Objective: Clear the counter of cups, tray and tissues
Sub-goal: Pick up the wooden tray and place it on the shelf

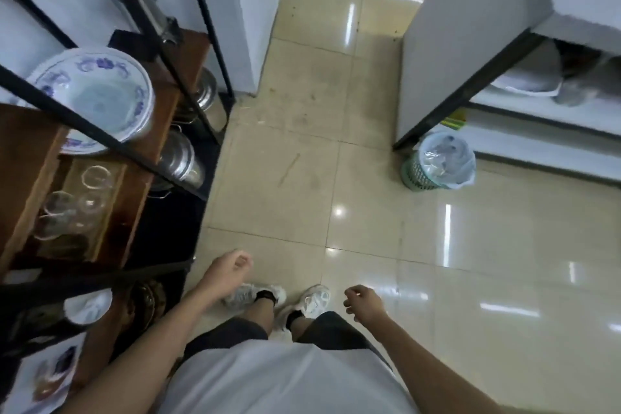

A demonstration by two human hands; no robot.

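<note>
Both the left hand and right hand hung loosely curled and empty above the glossy beige tile floor; clear glass cups sat shelved on the left brown wooden rack, the counter, tray and tissues unseen, so progress couldn't be judged

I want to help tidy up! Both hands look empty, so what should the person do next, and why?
Probably step toward the counter ahead on the right. The left hand and right hand hang loosely curled, holding nothing, and no tissues are in view, so there is nothing yet for the lined bin.
</note>
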